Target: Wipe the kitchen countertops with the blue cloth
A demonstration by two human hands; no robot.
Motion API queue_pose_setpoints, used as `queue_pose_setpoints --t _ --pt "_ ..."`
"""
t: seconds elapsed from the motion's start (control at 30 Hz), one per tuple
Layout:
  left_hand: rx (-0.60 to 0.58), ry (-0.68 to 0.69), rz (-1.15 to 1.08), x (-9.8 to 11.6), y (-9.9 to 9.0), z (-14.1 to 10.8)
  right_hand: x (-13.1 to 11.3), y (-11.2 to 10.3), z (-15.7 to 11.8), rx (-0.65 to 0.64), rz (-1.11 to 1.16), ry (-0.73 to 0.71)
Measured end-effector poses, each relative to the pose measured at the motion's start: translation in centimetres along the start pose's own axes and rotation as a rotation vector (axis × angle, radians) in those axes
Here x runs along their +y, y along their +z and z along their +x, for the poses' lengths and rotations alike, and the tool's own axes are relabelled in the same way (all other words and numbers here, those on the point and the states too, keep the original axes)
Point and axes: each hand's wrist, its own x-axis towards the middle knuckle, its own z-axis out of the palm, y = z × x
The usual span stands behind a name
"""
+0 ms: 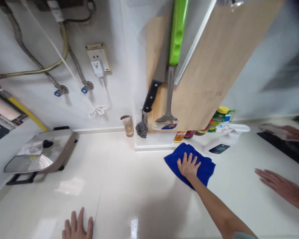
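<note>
A blue cloth (205, 167) lies spread on the white countertop (124, 186), near the base of a wall ledge. My right hand (188, 165) presses flat on the cloth with its fingers apart. At the bottom left, my left hand (77, 225) rests on the bare counter, fingers spread and nothing in it; its wrist is outside the view. A white bottle (223, 141) with a dark label stands just behind and right of the cloth.
Another person's hand (280, 182) lies on the counter at the right. An electric pan (43, 151) with a glass lid sits at the left. A knife (153, 94), ladle (168, 96) and steel scrubber (141, 129) hang by a wooden board (201, 66). A glass cup (128, 126) is nearby.
</note>
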Motion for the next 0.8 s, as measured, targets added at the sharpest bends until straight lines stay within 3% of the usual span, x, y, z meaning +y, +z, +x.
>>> queue_pose_setpoints --t 0.1,0.27,0.53,0.7,0.8 --pt "0.037 0.027 0.015 0.1 0.2 -0.5 -2.0 -0.1 -2.9 -0.019 -0.043 -0.061" --pt "0.115 0.074 0.002 -0.3 1.2 -0.9 -7.8 -1.0 -6.5 -0.031 -0.108 -0.187" --pt "0.169 0.078 -0.06 -0.7 2.2 -1.7 -17.7 -2.1 -11.8 -0.105 -0.067 -0.652" --pt "0.195 0.08 -0.042 -0.9 2.5 -1.9 -22.8 -2.9 -12.3 -0.174 0.05 -1.066" --pt "0.204 0.087 -0.035 -1.1 2.7 -2.1 -25.6 -3.2 -11.1 -0.18 0.086 -1.133"
